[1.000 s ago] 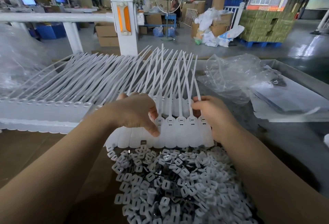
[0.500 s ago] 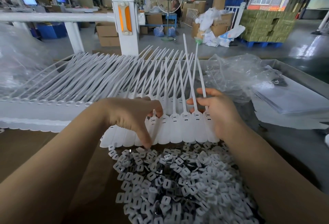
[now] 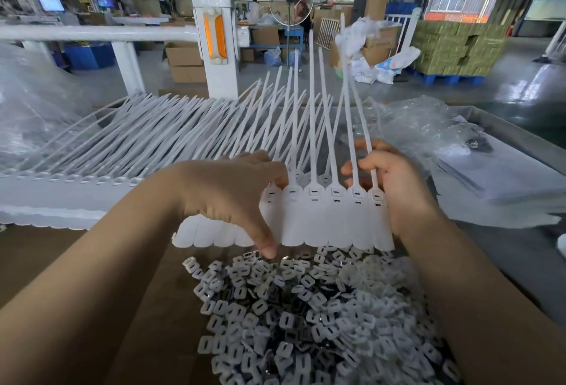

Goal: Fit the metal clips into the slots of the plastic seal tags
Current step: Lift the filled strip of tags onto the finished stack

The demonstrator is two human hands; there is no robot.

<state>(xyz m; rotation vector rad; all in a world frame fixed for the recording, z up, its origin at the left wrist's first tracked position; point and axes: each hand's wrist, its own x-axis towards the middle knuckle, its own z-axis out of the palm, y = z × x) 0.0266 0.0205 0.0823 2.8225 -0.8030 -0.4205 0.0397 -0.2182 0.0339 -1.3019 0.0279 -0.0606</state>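
Tags [image 3: 324, 219] are held lifted in a strip by left hand [image 3: 232, 194] and right hand [image 3: 395, 185], slots apparently filled; clips [image 3: 306, 317] remain heaped, so much is judged left.

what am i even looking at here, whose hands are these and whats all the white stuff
This is one picture from a camera worn on a person's head, looking down at their own bare hands; there is no machine. The left hand and the right hand hold up a joined strip of white plastic seal tags, each with a long thin tail pointing away. Below it lies a heap of small clips, white and dark, on a brown surface. More tag strips lie in a row behind, with clear plastic bags to the right.
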